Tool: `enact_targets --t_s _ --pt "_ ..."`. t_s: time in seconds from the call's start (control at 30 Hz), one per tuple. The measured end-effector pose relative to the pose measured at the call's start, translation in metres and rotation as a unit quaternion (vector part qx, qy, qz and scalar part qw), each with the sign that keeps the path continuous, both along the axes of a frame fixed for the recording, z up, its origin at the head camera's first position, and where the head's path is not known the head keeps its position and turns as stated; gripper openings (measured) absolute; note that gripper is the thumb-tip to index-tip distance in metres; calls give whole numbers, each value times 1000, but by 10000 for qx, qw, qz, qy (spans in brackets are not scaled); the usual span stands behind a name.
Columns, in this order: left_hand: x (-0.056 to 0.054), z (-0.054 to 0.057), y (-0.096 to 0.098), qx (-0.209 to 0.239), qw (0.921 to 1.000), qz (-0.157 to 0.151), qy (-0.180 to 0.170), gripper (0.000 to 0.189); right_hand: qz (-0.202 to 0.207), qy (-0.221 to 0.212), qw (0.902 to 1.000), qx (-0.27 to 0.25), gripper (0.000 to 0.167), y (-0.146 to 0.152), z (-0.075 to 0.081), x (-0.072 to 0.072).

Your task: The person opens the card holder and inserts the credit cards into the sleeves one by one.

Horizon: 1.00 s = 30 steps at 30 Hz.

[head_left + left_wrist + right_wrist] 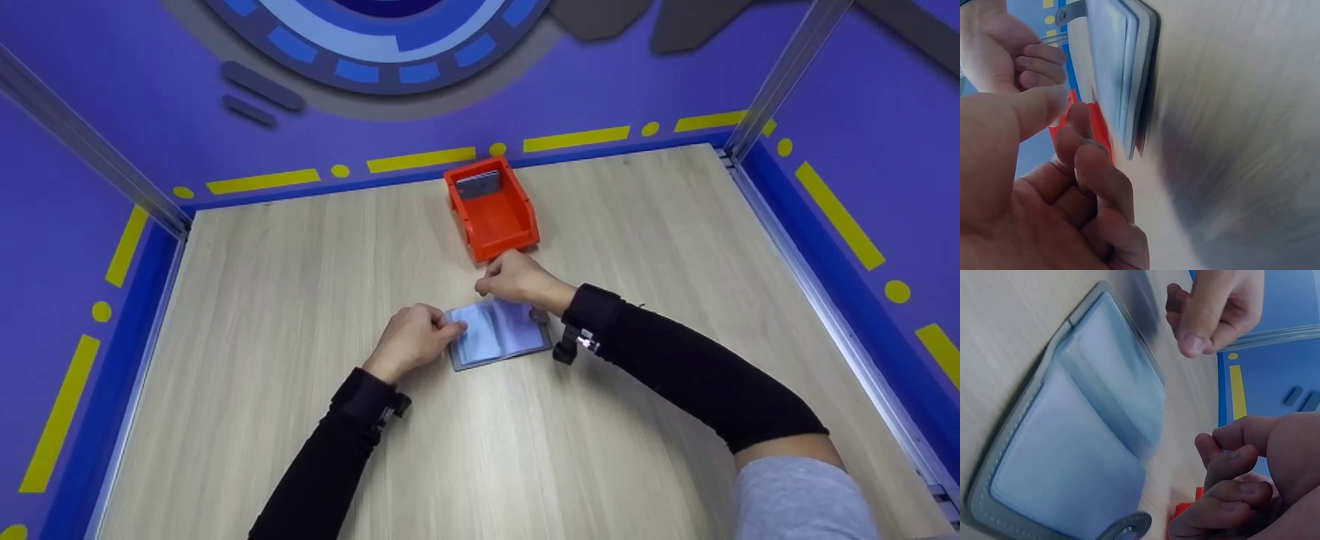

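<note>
Pale tabletop, red bin beyond wallet

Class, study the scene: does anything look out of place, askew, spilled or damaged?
Only slightly: the red bin sits askew, its front lip slanting more steeply than the back edge of the table. The open card wallet shows no obvious damage, and no spill is visible.

Seen from the head, the left hand hides a sliver of the open wallet at its nine o'clock; the dark item at eleven o'clock in the red bin is too small to identify. The left wrist view crops the wallet at twelve o'clock (the shadow at four blurs), the right at seven.
</note>
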<state>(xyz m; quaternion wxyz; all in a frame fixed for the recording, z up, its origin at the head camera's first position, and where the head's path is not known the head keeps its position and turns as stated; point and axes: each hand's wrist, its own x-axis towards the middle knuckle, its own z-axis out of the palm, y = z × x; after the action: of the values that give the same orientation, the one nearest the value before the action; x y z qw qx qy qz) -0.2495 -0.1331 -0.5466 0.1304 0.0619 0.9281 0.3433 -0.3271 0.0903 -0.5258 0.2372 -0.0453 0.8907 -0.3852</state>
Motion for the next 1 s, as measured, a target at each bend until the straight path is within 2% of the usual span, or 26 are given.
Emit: enact_targets --t_s 0.13,0.3,0.57,0.7,0.83,1.0 --pt "0 -4 2 -246 9996 -53 -137 52 13 13 10000 -72 33 8 2 0" --pt "-1 -8 2 -391 9989 36 -259 55 16 103 9999 -109 31 17 1 -1" --pt "-2 -13 3 -464 9985 34 -283 57 -38 167 9997 187 33 28 0 -4" --pt "-2 -13 3 -453 9985 64 -298 57 -115 273 9988 400 38 33 6 -13" --pt "-2 -13 3 -478 9984 90 -304 55 -326 304 9974 568 34 36 17 -26" --pt "-3 -15 4 -492 9982 104 -322 55 -501 634 9938 758 35 42 31 -42"
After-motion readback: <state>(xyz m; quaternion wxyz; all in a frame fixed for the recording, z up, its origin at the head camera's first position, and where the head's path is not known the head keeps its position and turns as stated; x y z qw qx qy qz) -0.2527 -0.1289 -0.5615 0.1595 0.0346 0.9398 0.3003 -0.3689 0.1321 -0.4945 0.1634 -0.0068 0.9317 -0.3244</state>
